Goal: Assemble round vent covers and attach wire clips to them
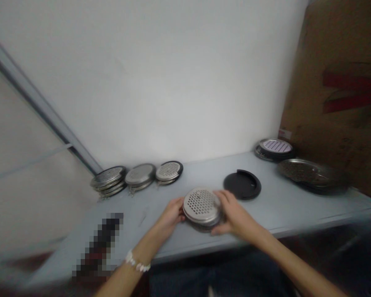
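Between my two hands, just above the near part of the table, is a round silver metal case with a perforated lid. My left hand grips its left edge, fingers curled partly out of sight behind the rim. On the opposite side, my right hand wraps around the edge, thumb low at the front and fingers at the back. The case's underside is hidden. Just beyond my right hand lies a round black base with a raised rim, flat on the table.
Along the wall at left stand a stack of similar round cases, a plain-topped one and another perforated one. At right are a labelled round case and a blurred metal tray beside a large cardboard box. The grey table ends near my body.
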Demonstrator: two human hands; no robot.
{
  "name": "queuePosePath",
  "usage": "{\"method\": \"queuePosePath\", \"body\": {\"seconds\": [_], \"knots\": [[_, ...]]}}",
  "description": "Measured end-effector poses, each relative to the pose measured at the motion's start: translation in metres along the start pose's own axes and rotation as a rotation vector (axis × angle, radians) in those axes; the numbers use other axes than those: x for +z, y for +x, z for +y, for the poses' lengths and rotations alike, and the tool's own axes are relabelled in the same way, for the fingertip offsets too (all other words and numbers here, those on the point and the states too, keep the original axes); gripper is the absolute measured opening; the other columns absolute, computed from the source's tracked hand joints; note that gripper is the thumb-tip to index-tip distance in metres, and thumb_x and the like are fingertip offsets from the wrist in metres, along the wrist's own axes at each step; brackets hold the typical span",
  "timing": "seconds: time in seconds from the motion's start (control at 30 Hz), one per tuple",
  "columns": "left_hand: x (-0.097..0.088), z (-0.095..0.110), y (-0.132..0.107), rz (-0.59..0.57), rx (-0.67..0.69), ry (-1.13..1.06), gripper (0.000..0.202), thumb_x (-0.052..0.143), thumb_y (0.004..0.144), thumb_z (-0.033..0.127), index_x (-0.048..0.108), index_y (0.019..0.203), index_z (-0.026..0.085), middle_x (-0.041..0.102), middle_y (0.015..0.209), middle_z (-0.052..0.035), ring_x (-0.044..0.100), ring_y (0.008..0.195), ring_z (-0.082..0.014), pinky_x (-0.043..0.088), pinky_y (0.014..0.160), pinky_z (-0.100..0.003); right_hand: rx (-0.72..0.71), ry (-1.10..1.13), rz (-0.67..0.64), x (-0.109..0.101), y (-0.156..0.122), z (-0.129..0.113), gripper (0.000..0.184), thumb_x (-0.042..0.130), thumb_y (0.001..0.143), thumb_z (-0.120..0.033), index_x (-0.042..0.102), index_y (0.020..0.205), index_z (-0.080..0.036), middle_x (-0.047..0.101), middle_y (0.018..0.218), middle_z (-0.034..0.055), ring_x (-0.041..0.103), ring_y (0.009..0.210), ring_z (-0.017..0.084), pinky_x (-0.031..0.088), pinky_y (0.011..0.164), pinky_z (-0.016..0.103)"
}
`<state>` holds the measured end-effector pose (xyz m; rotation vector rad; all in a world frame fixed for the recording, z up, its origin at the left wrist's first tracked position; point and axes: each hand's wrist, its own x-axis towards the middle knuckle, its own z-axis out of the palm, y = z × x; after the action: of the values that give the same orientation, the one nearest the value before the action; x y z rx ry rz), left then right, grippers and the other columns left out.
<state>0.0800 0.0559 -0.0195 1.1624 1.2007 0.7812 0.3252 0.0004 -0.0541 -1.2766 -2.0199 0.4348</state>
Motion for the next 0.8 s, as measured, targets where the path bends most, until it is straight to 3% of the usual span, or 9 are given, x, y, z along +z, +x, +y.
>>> {"method": "queuePosePath", "body": {"seconds": [0.1,0.3,0.37,0.43,0.53,0.63,0.8], "knots": [[0.002,0.000,0.001,0.007,0.038,0.047,0.041,0.067,0.078,0.046,0.070,0.104,0.014,0.065,0.072,-0.0014,0.055,0.056,-0.0114,0.028,0.046,-0.019,-0.002,0.002,-0.005,-0.001,-0.001,0.000,0.114,0.094,0.057,-0.047,0.035,0.150,-0.021,0.043,0.147,0.0190,0.046,0.135,0.039,0.039,0.113,0.056],[-0.003,0.003,0.001,0.053,0.200,0.342,0.042,0.054,0.088,0.044,0.071,0.110,0.012,0.062,0.061,-0.0012,0.054,0.050,-0.0157,0.039,0.047,-0.024,-0.020,-0.005,-0.011,-0.003,-0.001,0.000,0.102,0.094,0.058,-0.050,0.045,0.143,-0.021,0.047,0.143,0.0186,0.048,0.131,0.039,0.041,0.111,0.056],[-0.006,0.004,0.001,0.071,0.278,0.519,0.038,0.050,0.090,0.038,0.073,0.108,0.014,0.068,0.067,-0.0049,0.061,0.059,-0.0202,0.047,0.056,-0.029,-0.022,-0.004,-0.013,-0.003,-0.001,0.000,0.106,0.095,0.055,-0.050,0.045,0.143,-0.021,0.047,0.143,0.0186,0.048,0.131,0.039,0.041,0.111,0.056],[-0.008,0.004,0.000,0.093,0.372,0.694,0.033,0.049,0.090,0.028,0.075,0.107,0.017,0.076,0.088,-0.0099,0.068,0.082,-0.0251,0.052,0.076,-0.035,-0.018,-0.002,-0.014,-0.003,-0.001,0.000,0.108,0.096,0.054,-0.050,0.044,0.145,-0.020,0.047,0.143,0.0183,0.048,0.131,0.039,0.040,0.112,0.055],[-0.008,0.002,-0.004,0.108,0.463,0.948,0.036,0.046,0.090,0.019,0.074,0.111,0.017,0.074,0.111,-0.0138,0.066,0.105,-0.0290,0.048,0.098,-0.041,-0.017,-0.001,-0.022,-0.003,-0.001,0.000,0.109,0.095,0.055,-0.050,0.042,0.146,-0.020,0.047,0.144,0.0182,0.047,0.133,0.038,0.040,0.113,0.055],[-0.005,0.001,-0.009,0.092,0.485,1.096,0.040,0.041,0.092,0.016,0.072,0.117,0.015,0.071,0.111,-0.0162,0.066,0.104,-0.0291,0.048,0.098,-0.042,-0.025,-0.012,-0.024,-0.002,-0.001,0.001,0.112,0.095,0.054,-0.052,0.042,0.146,-0.018,0.046,0.144,0.0196,0.046,0.134,0.038,0.039,0.114,0.054],[-0.002,0.004,-0.012,0.090,0.509,1.058,0.038,0.040,0.097,0.022,0.071,0.117,0.014,0.070,0.111,-0.0154,0.065,0.105,-0.0286,0.048,0.099,-0.042,-0.046,-0.024,-0.030,-0.002,-0.001,0.003,0.109,0.096,0.052,-0.055,0.047,0.142,-0.018,0.049,0.141,0.0190,0.048,0.130,0.038,0.040,0.112,0.055]]}}
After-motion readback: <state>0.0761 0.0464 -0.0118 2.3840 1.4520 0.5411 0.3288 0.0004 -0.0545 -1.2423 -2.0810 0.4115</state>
